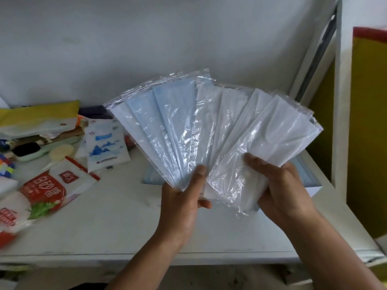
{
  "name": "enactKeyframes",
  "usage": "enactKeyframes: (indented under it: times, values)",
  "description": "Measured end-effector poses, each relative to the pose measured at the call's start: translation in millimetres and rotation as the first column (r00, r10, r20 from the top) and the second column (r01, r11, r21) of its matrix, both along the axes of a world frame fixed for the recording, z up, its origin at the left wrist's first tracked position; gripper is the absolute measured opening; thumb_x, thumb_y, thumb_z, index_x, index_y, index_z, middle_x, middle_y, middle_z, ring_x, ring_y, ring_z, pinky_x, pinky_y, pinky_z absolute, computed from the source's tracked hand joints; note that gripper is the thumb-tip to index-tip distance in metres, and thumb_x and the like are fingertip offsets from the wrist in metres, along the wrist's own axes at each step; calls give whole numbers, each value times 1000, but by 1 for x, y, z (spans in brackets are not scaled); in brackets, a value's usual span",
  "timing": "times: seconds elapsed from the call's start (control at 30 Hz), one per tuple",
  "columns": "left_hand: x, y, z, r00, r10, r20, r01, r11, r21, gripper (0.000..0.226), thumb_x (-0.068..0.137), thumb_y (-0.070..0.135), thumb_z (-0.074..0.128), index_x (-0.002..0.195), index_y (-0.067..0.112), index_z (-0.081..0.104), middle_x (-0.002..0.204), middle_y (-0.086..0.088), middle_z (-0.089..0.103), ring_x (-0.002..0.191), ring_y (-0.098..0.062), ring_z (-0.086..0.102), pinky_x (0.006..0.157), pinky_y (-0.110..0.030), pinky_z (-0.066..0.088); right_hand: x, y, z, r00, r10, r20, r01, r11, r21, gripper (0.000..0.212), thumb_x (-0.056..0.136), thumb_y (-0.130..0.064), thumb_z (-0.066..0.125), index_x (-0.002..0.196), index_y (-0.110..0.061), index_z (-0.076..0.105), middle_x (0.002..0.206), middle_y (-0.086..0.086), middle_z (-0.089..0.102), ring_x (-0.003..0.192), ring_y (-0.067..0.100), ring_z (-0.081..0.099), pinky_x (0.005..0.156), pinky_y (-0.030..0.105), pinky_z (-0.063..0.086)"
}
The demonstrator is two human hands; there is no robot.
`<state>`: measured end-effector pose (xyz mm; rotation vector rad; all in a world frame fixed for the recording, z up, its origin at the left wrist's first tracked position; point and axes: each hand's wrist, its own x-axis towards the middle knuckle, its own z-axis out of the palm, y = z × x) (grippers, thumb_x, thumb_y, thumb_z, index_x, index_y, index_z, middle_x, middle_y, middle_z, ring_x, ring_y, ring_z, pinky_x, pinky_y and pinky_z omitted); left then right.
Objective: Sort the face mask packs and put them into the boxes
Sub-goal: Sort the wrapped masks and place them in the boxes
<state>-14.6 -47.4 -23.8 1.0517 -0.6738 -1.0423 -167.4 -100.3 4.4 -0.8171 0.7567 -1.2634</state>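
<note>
Several face mask packs in clear plastic are fanned out above the white table (117, 222). The blue packs (165, 122) make up the fan's left side and the white packs (270, 135) its right side. My left hand (184, 197) pinches the lower ends of the blue packs, thumb on top. My right hand (278, 185) grips the lower ends of the white packs, thumb lying across the front one. Under the fan, a box (307, 178) holding blue masks lies on the table, mostly hidden.
Clutter fills the table's left side: a red and white food bag (44, 191), a white pouch with blue mountains (104, 143), a yellow bag (37, 116). A white wall stands behind. A white frame post (339, 122) and yellow panel (368, 122) close the right.
</note>
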Motion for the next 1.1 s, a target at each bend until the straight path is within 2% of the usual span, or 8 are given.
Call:
enactKeyframes:
  times: [0.23, 0.37, 0.5, 0.6, 0.7, 0.77, 0.97, 1.1]
  values:
    - [-1, 2, -2, 991, -135, -3, 135, 991, 23, 47, 67, 48, 78, 111, 31, 71, 109, -5, 71, 86, -21, 71, 55, -29, 53, 3, 1, 0, 990, -117, -75, 110, 991, -81, 33, 70, -3, 73, 103, -1, 69, 97, 16, 76, 91, 33, 74, 80, 44, 59]
    - [-6, 3, -7, 982, -134, 132, 132, 991, 25, 52, 68, 33, 82, 115, 18, 68, 96, -4, 72, 74, -16, 68, 52, -25, 51, 2, 4, 3, 982, -12, -187, -7, 995, -101, 31, 75, -3, 71, 105, -1, 67, 95, 15, 75, 92, 36, 73, 80, 51, 60]
    - [-8, 2, -10, 993, -76, 88, 75, 997, 17, 44, 71, 20, 78, 113, 15, 66, 85, 3, 68, 69, -11, 66, 51, -24, 50, -4, 3, 8, 956, 63, -285, -84, 995, -60, 9, 87, -12, 65, 92, -13, 72, 86, 6, 77, 82, 24, 75, 72, 38, 62]
    - [-10, 2, -8, 995, -50, 81, 51, 999, -9, 36, 71, 17, 84, 104, 21, 71, 89, 1, 72, 71, -12, 68, 50, -25, 51, -2, 5, 7, 835, -55, -548, -48, 984, -172, 14, 91, -17, 68, 77, -13, 71, 68, -3, 74, 61, 8, 70, 55, 21, 53]
    - [-13, 3, -5, 997, 12, 78, -13, 1000, 6, 26, 75, 42, 82, 98, 34, 74, 96, 5, 74, 69, -10, 70, 55, -30, 53, 0, 6, 2, 726, -206, -656, 44, 966, -255, 35, 88, -24, 73, 69, 4, 64, 54, 11, 60, 45, 14, 54, 43, 26, 42]
    - [-13, 3, -3, 998, 59, 29, -59, 998, 7, 27, 83, 47, 74, 107, 34, 71, 101, 4, 73, 72, -11, 71, 55, -28, 54, -1, 6, 3, 694, -296, -657, 118, 946, -301, 36, 86, -25, 75, 71, 6, 65, 63, 16, 64, 48, 15, 56, 44, 30, 43]
    - [-7, 3, 10, 991, 120, -64, -123, 991, -53, 35, 85, 30, 62, 120, 34, 59, 112, 8, 74, 86, -29, 76, 51, -22, 55, -27, -11, 23, 769, -407, -493, 296, 910, -291, 10, 86, -19, 75, 79, -20, 69, 70, -15, 75, 64, -1, 70, 55, 15, 55]
    - [-4, 3, 15, 992, 117, -55, -122, 989, -79, 36, 86, 29, 59, 121, 35, 55, 104, 17, 75, 86, -25, 77, 54, -21, 56, -66, -31, 40, 566, -660, -494, 486, 751, -448, 16, 89, -24, 73, 98, -12, 69, 85, -9, 70, 65, -7, 67, 55, 10, 49]
